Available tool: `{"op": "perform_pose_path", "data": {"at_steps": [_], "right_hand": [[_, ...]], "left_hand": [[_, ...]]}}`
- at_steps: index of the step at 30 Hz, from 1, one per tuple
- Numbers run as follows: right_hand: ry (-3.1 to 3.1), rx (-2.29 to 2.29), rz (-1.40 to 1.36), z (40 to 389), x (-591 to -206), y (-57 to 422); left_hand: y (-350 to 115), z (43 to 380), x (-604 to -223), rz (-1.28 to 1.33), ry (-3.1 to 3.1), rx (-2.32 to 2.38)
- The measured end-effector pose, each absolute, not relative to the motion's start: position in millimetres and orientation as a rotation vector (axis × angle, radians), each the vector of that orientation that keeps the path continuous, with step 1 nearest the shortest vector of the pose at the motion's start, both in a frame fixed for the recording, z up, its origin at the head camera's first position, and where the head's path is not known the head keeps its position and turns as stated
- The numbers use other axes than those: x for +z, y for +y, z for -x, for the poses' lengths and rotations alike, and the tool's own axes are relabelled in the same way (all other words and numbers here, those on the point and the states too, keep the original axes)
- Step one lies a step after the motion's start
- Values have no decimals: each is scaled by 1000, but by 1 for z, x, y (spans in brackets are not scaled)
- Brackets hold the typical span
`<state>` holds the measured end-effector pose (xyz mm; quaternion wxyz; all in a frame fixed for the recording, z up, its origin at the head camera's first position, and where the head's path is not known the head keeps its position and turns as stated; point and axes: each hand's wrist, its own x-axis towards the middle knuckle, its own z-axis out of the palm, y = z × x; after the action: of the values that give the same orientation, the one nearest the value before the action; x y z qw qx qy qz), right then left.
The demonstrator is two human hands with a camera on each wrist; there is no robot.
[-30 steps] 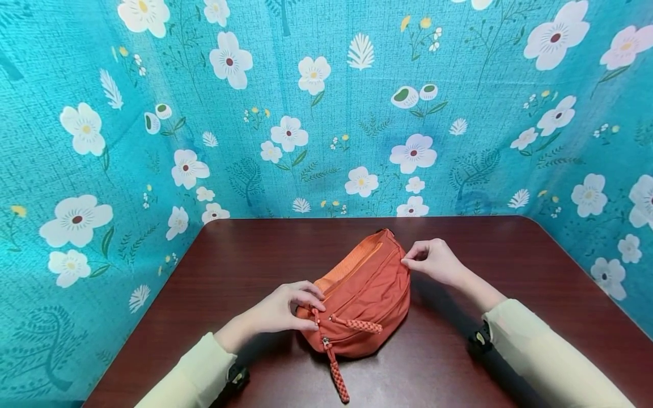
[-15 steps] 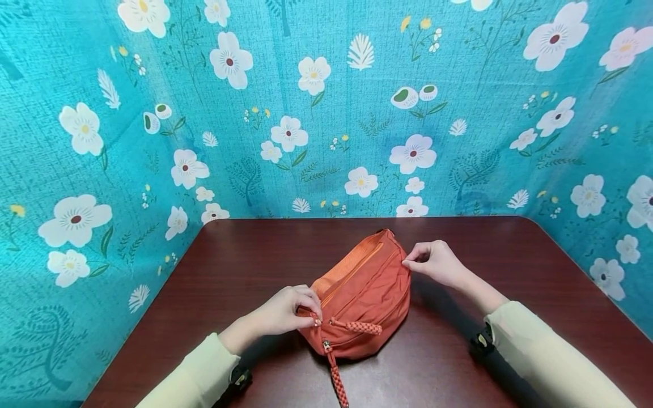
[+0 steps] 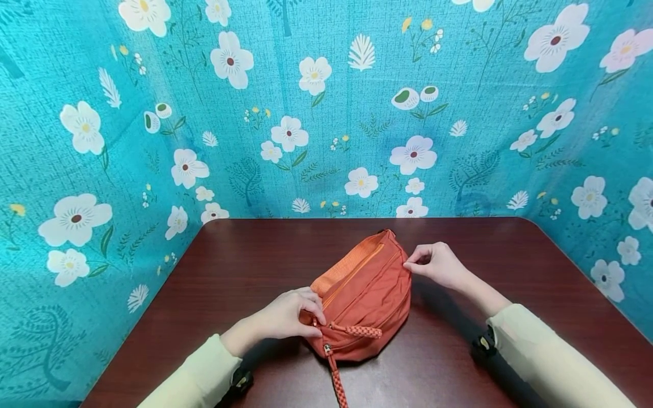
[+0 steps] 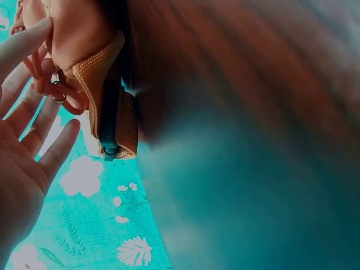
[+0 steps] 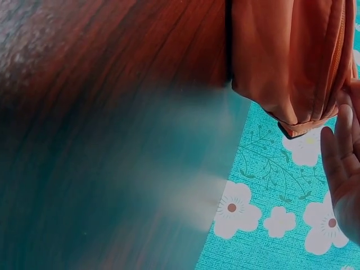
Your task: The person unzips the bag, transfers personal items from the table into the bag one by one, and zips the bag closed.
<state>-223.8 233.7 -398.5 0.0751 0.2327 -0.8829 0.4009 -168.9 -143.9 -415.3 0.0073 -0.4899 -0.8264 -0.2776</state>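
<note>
A rust-orange waist bag (image 3: 367, 306) stands at a slant on the dark table, with an orange webbing strap (image 3: 343, 271) along its upper left side. My left hand (image 3: 288, 313) holds its lower left end, thumb and curved fingers at the fabric beside a zipper pull. The left wrist view shows that thumb against the bag and the other fingers spread by a cord loop (image 4: 68, 100). At the bag's upper right edge my right hand (image 3: 437, 265) pinches the fabric. One braided zipper pull (image 3: 363, 331) lies across the front; a second braided pull (image 3: 336, 382) hangs toward the near side.
The glossy dark red-brown table (image 3: 245, 255) has rounded far corners. A teal floral cloth (image 3: 326, 113) hangs behind it and along both sides. Dark devices sit at both wrists, below pale sleeves (image 3: 201, 368).
My left fingers closed on a small zipper pull at the bag's end, then parted and shifted slightly onto the fabric. The right hand keeps its pinch, and the bag has barely moved.
</note>
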Motion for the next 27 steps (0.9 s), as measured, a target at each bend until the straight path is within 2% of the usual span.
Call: {"op": "perform_pose_path", "data": {"at_steps": [13,27], "right_hand": [[-2686,1226,-690,211,-401,246],[-2703,1247,-690,195,-397,253]], "left_hand": [[-145,176,-408,1471,-2683,-742],[-149,190,-412,1327,-2804,-1121]]}}
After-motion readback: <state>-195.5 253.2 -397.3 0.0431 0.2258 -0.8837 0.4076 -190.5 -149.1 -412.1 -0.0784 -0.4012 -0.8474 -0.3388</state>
